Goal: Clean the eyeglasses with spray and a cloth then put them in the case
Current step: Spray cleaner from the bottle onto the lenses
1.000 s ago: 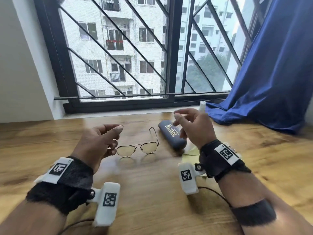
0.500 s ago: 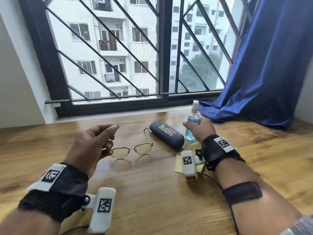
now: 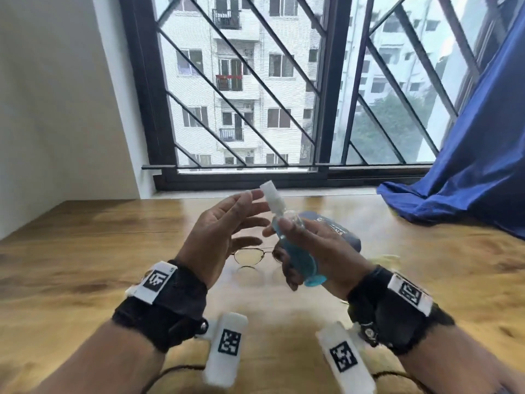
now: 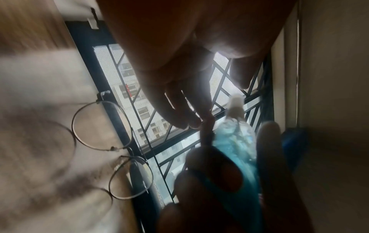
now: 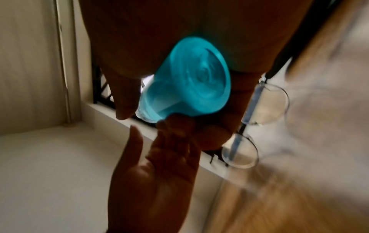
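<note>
My right hand [image 3: 295, 251] grips a clear spray bottle of blue liquid [image 3: 295, 251] with a white cap [image 3: 272, 198], lifted above the table and tilted to the left. Its round blue base [image 5: 191, 88] fills the right wrist view. My left hand [image 3: 235, 220] is open with straight fingers reaching toward the cap, just beside it. Thin metal-framed eyeglasses [image 3: 250, 255] lie on the wooden table [image 3: 85, 251] beneath both hands, lenses [image 4: 101, 126] plain in the left wrist view. The dark blue glasses case [image 3: 341, 231] lies behind my right hand, partly hidden.
A yellow cloth [image 3: 389, 258] peeks out to the right of my right wrist. A blue curtain [image 3: 468, 166] drapes onto the table's far right corner. A barred window [image 3: 255, 95] runs along the far edge, with a white wall on the left.
My right hand took the spray bottle from beside the case and brought it in over the glasses. My left hand rose and opened toward the cap.
</note>
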Tool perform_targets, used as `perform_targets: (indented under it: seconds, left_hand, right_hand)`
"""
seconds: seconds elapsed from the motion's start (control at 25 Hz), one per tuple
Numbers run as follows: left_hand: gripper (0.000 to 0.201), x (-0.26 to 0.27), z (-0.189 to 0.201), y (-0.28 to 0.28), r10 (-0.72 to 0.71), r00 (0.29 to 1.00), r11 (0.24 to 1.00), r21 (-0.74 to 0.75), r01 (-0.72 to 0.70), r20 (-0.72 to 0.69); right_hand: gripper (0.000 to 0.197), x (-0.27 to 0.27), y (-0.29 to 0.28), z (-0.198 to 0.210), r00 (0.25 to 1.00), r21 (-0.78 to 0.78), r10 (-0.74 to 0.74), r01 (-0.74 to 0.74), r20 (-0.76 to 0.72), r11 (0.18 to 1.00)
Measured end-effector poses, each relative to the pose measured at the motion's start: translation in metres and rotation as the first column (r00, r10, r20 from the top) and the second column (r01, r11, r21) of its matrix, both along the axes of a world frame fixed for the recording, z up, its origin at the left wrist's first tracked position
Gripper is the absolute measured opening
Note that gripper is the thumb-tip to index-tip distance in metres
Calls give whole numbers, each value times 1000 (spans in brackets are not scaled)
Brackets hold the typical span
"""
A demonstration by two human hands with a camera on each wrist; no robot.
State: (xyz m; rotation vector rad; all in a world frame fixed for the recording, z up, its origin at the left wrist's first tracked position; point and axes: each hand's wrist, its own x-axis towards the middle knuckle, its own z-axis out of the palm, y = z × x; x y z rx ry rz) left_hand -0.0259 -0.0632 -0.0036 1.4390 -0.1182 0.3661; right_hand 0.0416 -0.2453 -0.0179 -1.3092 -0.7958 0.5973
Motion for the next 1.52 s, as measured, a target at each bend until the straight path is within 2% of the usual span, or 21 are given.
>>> perform_targets:
  seconds: [0.08,0.16,0.28,0.44,0.56,0.64,0.72,0.8,0.88,0.96,1.12,1.24,1.36,1.44,1.52]
  left_hand:
    - [46,-1,-1,-2,-64,998,998,-7,64,-1]
    - [42,-1,-2,-2,-122,992,992,-47,121,-16]
    - [42,1,-3,0,-159,987,984,-80,158,-1]
    - [34,0,0,6,-151,987,981,-117,156,50]
    - [24,0,4,15,-79,996,987,-133,85,52]
    - [21,-1,13,40,47,998,950,-310,-33,39]
    - [21,-5,20,84,254,967,872,-434,-229,0]
    - [23,-9,18,118,391,914,831,-386,-401,-106]
    - [20,-6,3,134,422,867,797,-346,-495,-266]
    - [18,-2,-11,138,428,826,814,-242,-529,-366]
    - [18,2,-30,152,494,737,831,2,-556,-462]
    - [17,4,-40,160,567,662,811,192,-552,-491]
    - [20,5,-42,159,621,630,783,338,-522,-466]
    - [21,3,-38,153,625,627,781,369,-504,-466]
    - [21,-1,-33,143,609,642,793,338,-507,-466]
  right_hand:
    - [40,-6,9,-10,992,-62,117,-119,-40,991]
    - [36,-8,10,-12,980,-62,173,-179,-96,982]
    - [34,-8,9,-10,970,-47,197,-206,-145,978]
    - [37,-11,14,-7,977,-62,174,-182,-125,981]
    - [36,-13,18,-6,986,-90,151,-156,-66,984]
    - [33,-14,17,-7,990,-120,140,-142,-29,982]
    - [34,-12,13,-8,991,-111,125,-130,-51,985]
    - [36,-9,8,-7,995,-85,71,-77,-70,993]
    - [38,-7,8,-6,998,-72,42,-46,-56,996]
    - [42,-7,9,-7,998,-68,46,-49,-40,997]
    - [46,-7,10,-8,998,-56,47,-49,-34,997]
    - [47,-7,9,-6,999,-41,48,-49,-22,998]
    - [48,-6,8,-6,999,-38,36,-35,7,999]
    - [51,-5,7,-6,999,-42,36,-35,14,998]
    - [51,-5,8,-6,998,-50,52,-50,25,997]
